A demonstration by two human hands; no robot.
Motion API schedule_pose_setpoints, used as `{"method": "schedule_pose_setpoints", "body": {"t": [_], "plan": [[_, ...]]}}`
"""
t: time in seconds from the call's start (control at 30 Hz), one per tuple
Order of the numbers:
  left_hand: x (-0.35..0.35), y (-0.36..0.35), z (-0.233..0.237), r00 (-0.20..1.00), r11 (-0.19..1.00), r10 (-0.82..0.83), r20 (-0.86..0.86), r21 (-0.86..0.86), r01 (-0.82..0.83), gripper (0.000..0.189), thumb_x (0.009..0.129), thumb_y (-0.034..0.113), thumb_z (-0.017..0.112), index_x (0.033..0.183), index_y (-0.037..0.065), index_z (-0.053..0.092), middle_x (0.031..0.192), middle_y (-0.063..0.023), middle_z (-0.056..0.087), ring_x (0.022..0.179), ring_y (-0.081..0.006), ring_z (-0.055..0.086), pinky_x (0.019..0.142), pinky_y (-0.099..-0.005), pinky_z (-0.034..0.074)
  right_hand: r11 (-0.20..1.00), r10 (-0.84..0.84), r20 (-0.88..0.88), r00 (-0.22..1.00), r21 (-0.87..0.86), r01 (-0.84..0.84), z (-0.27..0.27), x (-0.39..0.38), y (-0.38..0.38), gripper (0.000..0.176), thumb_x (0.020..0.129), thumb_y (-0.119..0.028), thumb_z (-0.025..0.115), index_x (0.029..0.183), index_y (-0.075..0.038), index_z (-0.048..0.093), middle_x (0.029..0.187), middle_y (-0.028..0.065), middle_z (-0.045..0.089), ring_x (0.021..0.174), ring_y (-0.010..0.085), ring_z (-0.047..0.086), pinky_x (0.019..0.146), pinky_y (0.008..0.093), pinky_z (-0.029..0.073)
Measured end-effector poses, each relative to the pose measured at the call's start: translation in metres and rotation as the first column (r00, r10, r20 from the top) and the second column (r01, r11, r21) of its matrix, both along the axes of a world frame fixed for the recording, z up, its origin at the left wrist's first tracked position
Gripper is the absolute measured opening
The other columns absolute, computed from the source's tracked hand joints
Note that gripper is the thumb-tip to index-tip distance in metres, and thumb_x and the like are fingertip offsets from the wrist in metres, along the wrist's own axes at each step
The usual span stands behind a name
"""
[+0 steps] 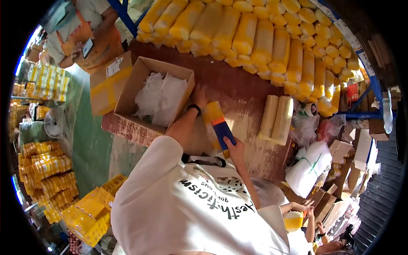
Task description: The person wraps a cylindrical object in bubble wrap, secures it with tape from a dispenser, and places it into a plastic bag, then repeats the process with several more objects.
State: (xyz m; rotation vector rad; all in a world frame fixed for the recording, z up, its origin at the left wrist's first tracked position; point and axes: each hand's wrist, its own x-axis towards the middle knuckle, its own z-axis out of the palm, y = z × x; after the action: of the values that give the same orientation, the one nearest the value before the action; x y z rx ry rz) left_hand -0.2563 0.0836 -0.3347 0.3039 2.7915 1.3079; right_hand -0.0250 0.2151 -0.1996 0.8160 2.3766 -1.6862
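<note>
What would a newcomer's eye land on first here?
A wall of yellow-and-white rolled packs fills the far side of the table. At the centre, the right hand grips a blue, orange and yellow package. The left hand is beside an open cardboard box of white bags.

A: Any writing to read?
B: Black letters on the white T-shirt (204, 204) spell "Aestheticism", upside down from here; the smaller line beneath is illegible.
A: And the white paper label (114, 66) on the closed brown cardboard box (106, 87)?
B: Printed, but too small to read.
</note>
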Motion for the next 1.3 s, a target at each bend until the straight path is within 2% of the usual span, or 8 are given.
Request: {"method": "schedule_pose_setpoints", "body": {"t": [0.23,0.37,0.47,0.67,0.9,0.97,1.07,1.3], "plan": [[0.032,-0.008,0.012,0.977,0.999,-0.037,0.210,0.022,0.033,0.033,0.090,0.032,0.056,0.105,0.004,0.064,0.114,-0.0183,0.059,0.100,-0.0340,0.058,0.087,-0.0402,0.046,0.997,0.043,0.114,0.993,0.059,-0.050,-0.026,-0.016,0.010,0.053,0.080,-0.046,0.064,0.080,0.007,0.063,0.066,0.0168,0.061,0.060,0.0231,0.059,0.059,0.0354,0.046],[0.039,0.000,0.024,0.968,0.835,-0.068,0.241,0.546,-0.077,0.031,0.086,0.028,0.062,0.102,0.001,0.065,0.107,-0.0172,0.062,0.097,-0.0295,0.060,0.085,-0.0356,0.047,0.999,0.027,0.120,0.992,0.039,-0.032,0.000,-0.019,0.008,0.055,0.079,-0.048,0.064,0.077,0.007,0.063,0.067,0.0182,0.062,0.062,0.0238,0.061,0.059,0.0363,0.046],[0.058,0.000,0.027,0.910,0.919,-0.318,0.266,0.322,0.227,0.039,0.087,0.028,0.061,0.117,0.003,0.059,0.117,-0.0109,0.060,0.107,-0.0186,0.056,0.092,-0.0307,0.043,0.999,0.040,0.144,0.989,-0.013,-0.039,-0.011,-0.014,0.011,0.055,0.078,-0.048,0.065,0.076,0.007,0.063,0.067,0.0186,0.062,0.062,0.0237,0.061,0.059,0.0360,0.046],[0.052,0.007,-0.043,0.966,0.925,-0.243,0.086,0.320,0.205,0.032,0.080,0.023,0.067,0.108,0.007,0.064,0.104,-0.0096,0.064,0.096,-0.0228,0.062,0.085,-0.0309,0.047,0.985,0.004,0.146,0.989,0.169,-0.029,0.019,0.014,0.006,0.047,0.078,-0.041,0.069,0.077,0.006,0.062,0.062,0.0144,0.059,0.058,0.0169,0.056,0.057,0.0321,0.045],[0.055,0.004,-0.018,0.933,0.914,-0.259,0.250,0.376,0.153,0.031,0.082,0.022,0.067,0.109,0.007,0.064,0.104,-0.0070,0.065,0.100,-0.0187,0.060,0.087,-0.0307,0.047,0.981,-0.069,0.138,0.988,0.188,0.042,0.032,0.073,0.008,0.040,0.077,-0.033,0.071,0.074,0.004,0.059,0.057,0.0090,0.051,0.056,0.0103,0.043,0.052,0.0288,0.040],[0.055,0.005,-0.018,0.886,0.875,-0.306,0.350,0.471,0.116,0.031,0.082,0.021,0.067,0.109,0.006,0.064,0.104,-0.0051,0.065,0.100,-0.0159,0.059,0.088,-0.0302,0.046,0.973,-0.086,0.117,0.989,0.224,0.058,0.032,0.089,0.008,0.042,0.075,-0.036,0.071,0.075,0.004,0.060,0.058,0.0118,0.056,0.055,0.0165,0.053,0.054,0.0304,0.043],[0.051,0.002,-0.020,0.925,0.902,-0.334,0.181,0.347,0.258,0.034,0.084,0.021,0.066,0.116,0.011,0.060,0.108,-0.0023,0.062,0.096,-0.0151,0.058,0.084,-0.0270,0.046,0.962,-0.094,0.132,0.987,0.267,0.056,0.033,0.118,0.013,0.038,0.075,-0.032,0.071,0.075,0.004,0.060,0.057,0.0109,0.055,0.053,0.0148,0.053,0.053,0.0295,0.042],[0.055,0.002,-0.009,0.896,0.881,-0.356,0.264,0.415,0.227,0.029,0.083,0.018,0.066,0.110,0.008,0.062,0.107,-0.0051,0.063,0.098,-0.0169,0.058,0.086,-0.0286,0.046,0.960,-0.169,0.089,0.982,0.240,0.143,-0.006,0.169,0.013,0.033,0.075,-0.030,0.072,0.075,0.002,0.060,0.057,0.0095,0.057,0.052,0.0125,0.051,0.052,0.0291,0.042]]}}
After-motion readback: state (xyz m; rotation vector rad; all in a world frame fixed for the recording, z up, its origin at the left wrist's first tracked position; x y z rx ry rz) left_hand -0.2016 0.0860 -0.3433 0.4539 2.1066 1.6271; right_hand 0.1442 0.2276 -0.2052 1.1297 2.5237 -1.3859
